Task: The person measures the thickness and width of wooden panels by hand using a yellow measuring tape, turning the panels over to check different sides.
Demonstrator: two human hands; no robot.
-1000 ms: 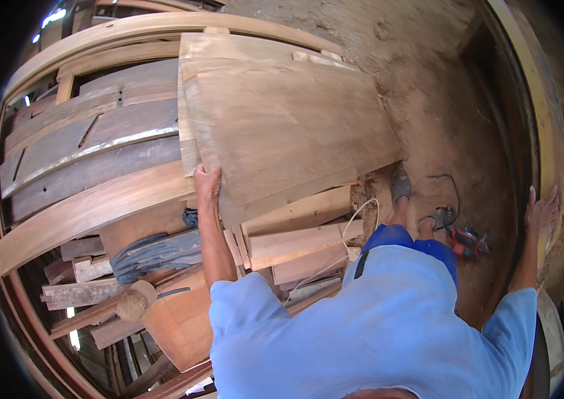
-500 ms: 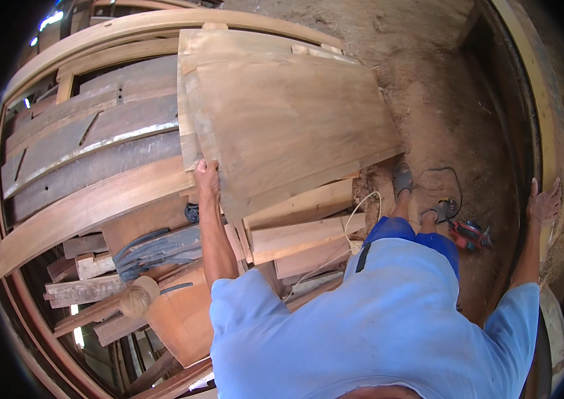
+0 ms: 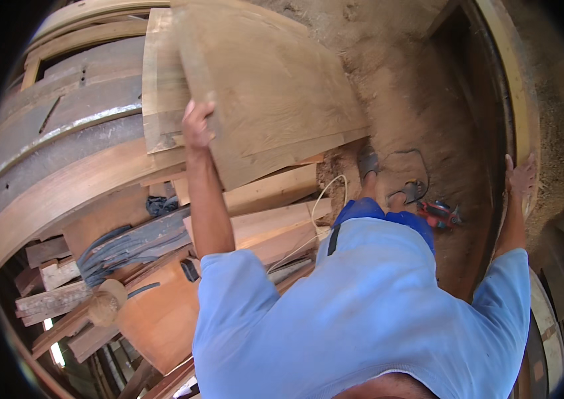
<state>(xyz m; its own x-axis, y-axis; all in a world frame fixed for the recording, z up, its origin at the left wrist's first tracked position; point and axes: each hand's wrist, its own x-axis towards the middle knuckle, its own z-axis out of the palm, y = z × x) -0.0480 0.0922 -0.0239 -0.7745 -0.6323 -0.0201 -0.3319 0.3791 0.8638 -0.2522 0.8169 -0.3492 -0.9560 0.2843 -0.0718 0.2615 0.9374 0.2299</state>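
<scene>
My left hand [image 3: 198, 123] is closed on the near-left edge of a thin brown plywood sheet [image 3: 268, 86]. The sheet is tilted up at this edge, apart from a paler sheet [image 3: 161, 100] that lies beneath it. Far to the right, my right hand [image 3: 520, 176] grips the edge of a tall wooden frame [image 3: 527, 120], the thumb on its inner side and the fingers over the outer side. Dark panelling shows on the inner side of that frame.
Under the sheets lies a large wooden frame [image 3: 62, 199] with grey boards. Stacked offcuts [image 3: 52, 300], an orange-brown panel [image 3: 162, 322] and a pale cord [image 3: 317, 211] are at left and centre. A red power tool [image 3: 439, 214] sits on the dirt floor by my feet.
My left hand has raised the top plywood sheet's edge, and a gap has opened over the paler sheet. The whole view has shifted somewhat. My right hand stays on the frame.
</scene>
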